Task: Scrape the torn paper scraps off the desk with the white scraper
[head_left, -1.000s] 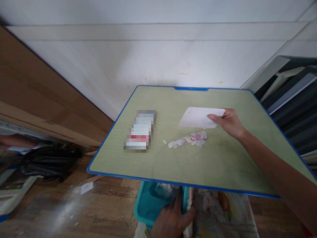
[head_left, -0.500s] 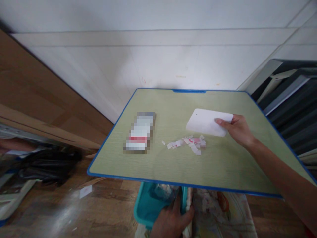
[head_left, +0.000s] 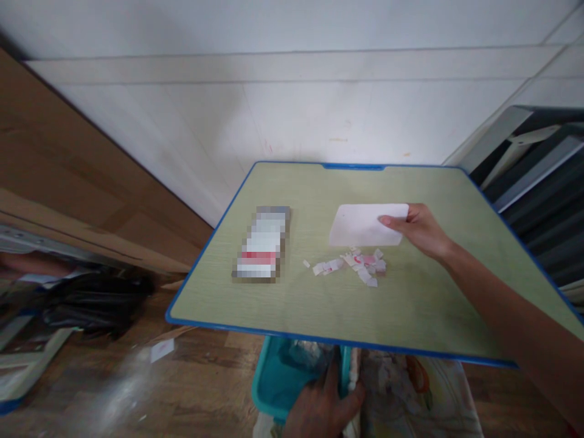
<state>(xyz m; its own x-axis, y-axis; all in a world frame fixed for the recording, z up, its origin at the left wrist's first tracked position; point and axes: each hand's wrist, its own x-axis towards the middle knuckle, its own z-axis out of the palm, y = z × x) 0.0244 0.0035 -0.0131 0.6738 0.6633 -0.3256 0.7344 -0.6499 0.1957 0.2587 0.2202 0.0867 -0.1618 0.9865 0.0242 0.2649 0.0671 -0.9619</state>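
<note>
The right hand (head_left: 422,228) is pinching a white card (head_left: 360,225) right of centre, its long axis running sideways; paper scraps (head_left: 364,263) are lying lower left of this nearer hand. Bottom centre, the left hand (head_left: 319,406) is clasping a teal bin (head_left: 276,384).

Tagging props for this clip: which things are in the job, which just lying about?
In the job, by the look of it:
card, in the right hand
scraps, on the table
bin, left hand at its rim

Likely just lying about:
pixelated item, on the table
paper, on the floor
cardboard, far left
</note>
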